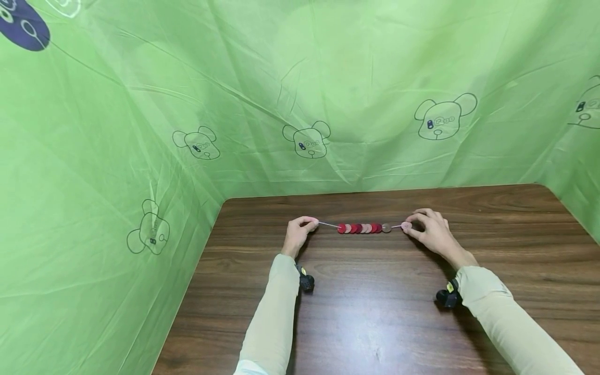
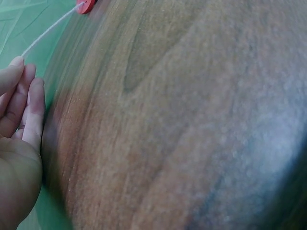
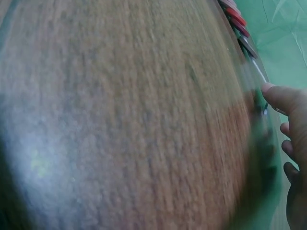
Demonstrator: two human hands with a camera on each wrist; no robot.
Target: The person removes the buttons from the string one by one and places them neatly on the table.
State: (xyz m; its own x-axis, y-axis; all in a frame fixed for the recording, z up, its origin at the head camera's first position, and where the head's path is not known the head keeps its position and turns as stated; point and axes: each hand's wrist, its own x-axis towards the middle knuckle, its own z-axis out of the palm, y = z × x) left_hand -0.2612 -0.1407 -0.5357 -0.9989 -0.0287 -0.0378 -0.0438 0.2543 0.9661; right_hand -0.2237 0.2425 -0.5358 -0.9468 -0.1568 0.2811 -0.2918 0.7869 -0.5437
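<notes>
A white string runs between the two hands, with a row of overlapping round buttons in red, pink and dark red strung along it. At the row's right end is a brownish button, set slightly apart. My left hand pinches the string's left end between thumb and fingertips. In the left wrist view a red button shows its holes, with the string passing through. My right hand pinches the other end, where a pale pink round piece shows at the fingertips.
Below the hands spreads a brown wood-grain table with rounded far corners. A green cloth printed with bear outlines hangs behind it and at both sides. Black wrist cameras are strapped on the left and right wrists.
</notes>
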